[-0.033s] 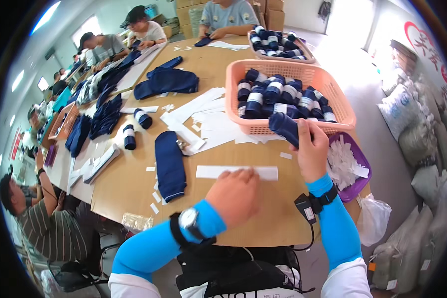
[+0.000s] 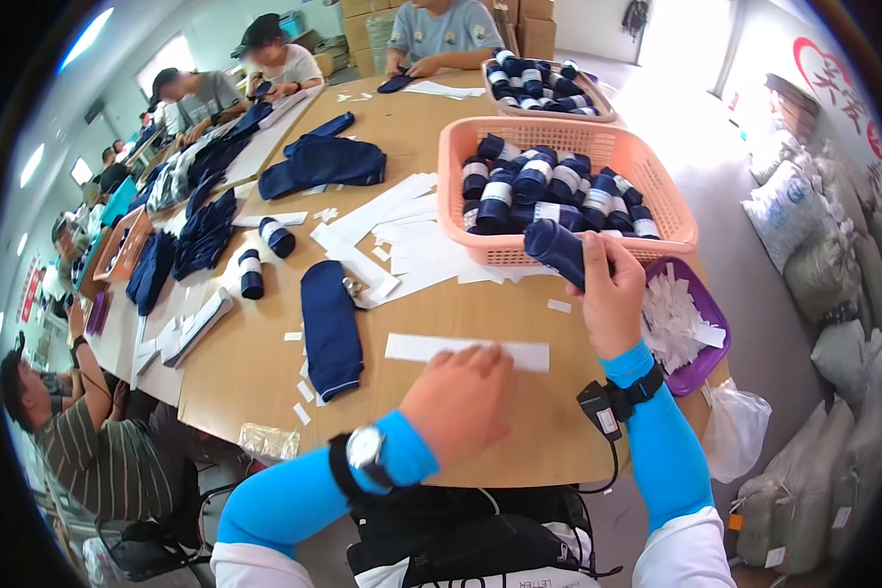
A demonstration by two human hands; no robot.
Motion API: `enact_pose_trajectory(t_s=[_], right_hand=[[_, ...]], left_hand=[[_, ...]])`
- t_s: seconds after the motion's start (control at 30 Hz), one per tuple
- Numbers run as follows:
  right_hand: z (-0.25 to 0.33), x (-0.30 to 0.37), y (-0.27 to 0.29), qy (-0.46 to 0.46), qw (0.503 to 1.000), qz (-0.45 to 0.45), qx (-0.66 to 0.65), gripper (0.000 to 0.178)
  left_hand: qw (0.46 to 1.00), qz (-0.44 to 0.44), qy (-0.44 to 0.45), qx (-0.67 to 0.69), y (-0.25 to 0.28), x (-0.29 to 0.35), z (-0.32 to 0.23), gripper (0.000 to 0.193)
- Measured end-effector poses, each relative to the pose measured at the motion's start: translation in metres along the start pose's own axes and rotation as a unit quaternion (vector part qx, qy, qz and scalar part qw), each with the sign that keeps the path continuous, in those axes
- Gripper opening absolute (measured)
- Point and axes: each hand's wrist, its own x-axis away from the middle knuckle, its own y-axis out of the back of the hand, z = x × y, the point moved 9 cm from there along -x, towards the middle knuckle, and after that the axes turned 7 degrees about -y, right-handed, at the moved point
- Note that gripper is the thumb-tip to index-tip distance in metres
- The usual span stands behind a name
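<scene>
Stretching left to right on the table, the white paper strip leaves bare wood before the near edge; the rolled navy sock, raised by the pink basket, slants from upper left to lower right. The left hand lies palm-down over the strip, too blurred to tell its grip; the right hand, fingers upward, pinches the sock's lower end.

A rolled navy sock, 1 tight, plain bundle, is held up at 2 o'clock, its long axis tilting from 10 toward 4 o'clock, the 4 o'clock end partly hidden. Toward its 7 o'clock, 1 white paper strip, long and narrow, lies flat, running nearly 9 to 3 o'clock, its middle partly covered.
</scene>
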Motion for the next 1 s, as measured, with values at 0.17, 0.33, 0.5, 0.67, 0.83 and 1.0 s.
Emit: enact_pose_trajectory(t_s=[0.17, 0.33, 0.5, 0.67, 0.83, 1.0], right_hand=[[0.005, 0.001, 0.005, 0.026, 0.999, 0.01, -0.024, 0.036], [-0.002, 0.004, 0.0, -0.065, 0.99, 0.014, -0.123, 0.039], [0.036, 0.01, -0.037, -0.047, 0.976, 0.081, -0.199, 0.04], [0.109, -0.007, -0.044, 0.032, 0.966, 0.094, -0.237, 0.037], [0.145, -0.017, -0.066, 0.069, 0.953, 0.08, -0.284, 0.033], [0.16, -0.019, -0.062, 0.101, 0.972, 0.077, -0.196, 0.027]], left_hand=[[0.997, -0.02, -0.073, 0.014, -0.005, 0.036, -0.062, 0.067], [0.971, -0.003, -0.237, -0.041, -0.015, 0.056, -0.103, 0.023], [0.973, -0.013, -0.165, 0.158, 0.058, 0.056, -0.05, 0.022], [0.945, -0.16, -0.019, 0.286, 0.164, 0.016, 0.002, 0.028], [0.893, -0.344, -0.102, 0.272, 0.238, 0.007, 0.014, 0.009], [0.832, -0.348, -0.103, 0.419, 0.229, -0.008, 0.035, 0.023]])
